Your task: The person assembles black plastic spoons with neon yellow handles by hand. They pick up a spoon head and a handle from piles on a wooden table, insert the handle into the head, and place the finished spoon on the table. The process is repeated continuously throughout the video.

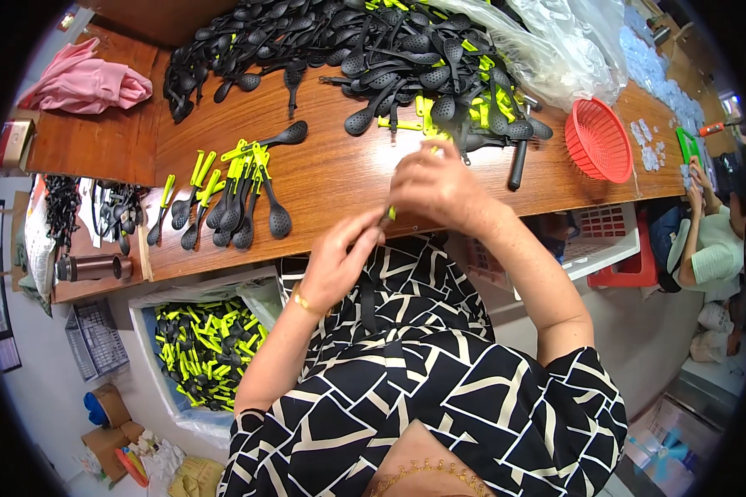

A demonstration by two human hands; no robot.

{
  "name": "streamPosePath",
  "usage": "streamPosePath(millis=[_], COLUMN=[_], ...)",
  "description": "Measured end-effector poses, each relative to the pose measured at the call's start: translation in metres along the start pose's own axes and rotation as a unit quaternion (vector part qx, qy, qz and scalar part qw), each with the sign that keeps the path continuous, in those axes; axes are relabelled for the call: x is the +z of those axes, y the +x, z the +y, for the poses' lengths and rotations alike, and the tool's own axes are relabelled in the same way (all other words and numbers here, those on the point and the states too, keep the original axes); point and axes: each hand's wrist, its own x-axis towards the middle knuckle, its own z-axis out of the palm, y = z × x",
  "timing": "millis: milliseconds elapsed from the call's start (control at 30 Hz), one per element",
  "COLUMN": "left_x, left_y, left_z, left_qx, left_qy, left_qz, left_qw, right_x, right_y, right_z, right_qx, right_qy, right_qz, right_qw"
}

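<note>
My left hand [340, 258] is closed near the table's front edge, in front of my body. Between its fingertips shows a thin dark piece with a bright green bit, most likely a black slotted spoon, mostly hidden by the fingers. Just above and to the right is my right hand [439, 186], its curled fingers smeared by motion, so its grip is unclear. Beyond it lie loose green handle pieces [429, 116] and a big heap of black slotted spoons [381, 79]. Left of my hands, a bunch of spoons with green handles [239, 203] rests near the table edge.
A red plastic basket [598, 141] stands at the right, below a clear plastic bag [564, 58]. A black-handled tool [518, 164] lies near it. Below left, a lined bin [162, 364] holds many green-and-black spoons. Pink cloth [91, 79] lies far left; a co-worker [713, 240] sits right.
</note>
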Motion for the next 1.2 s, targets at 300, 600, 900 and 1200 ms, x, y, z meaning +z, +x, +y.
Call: streamPosePath(millis=[300, 600, 900, 1200], left_x=[0.058, 0.089, 0.08, -0.04], left_y=[-0.053, -0.047, -0.046, -0.011], left_z=[-0.079, -0.061, -0.075, -0.039], left_qx=[-0.189, -0.112, -0.125, -0.083], left_qy=[-0.284, -0.246, -0.307, -0.24], left_qz=[0.093, 0.16, 0.103, 0.303], left_qw=[0.936, 0.949, 0.938, 0.919], right_x=[0.045, 0.067, 0.056, 0.02], right_y=[-0.023, -0.028, -0.018, -0.013], right_z=[-0.034, -0.087, -0.068, 0.039], right_qx=[0.059, 0.278, 0.267, 0.192], right_qy=[0.063, 0.012, 0.014, -0.175], right_qz=[-0.012, -0.01, -0.011, -0.028], right_qw=[0.996, 0.96, 0.963, 0.965])
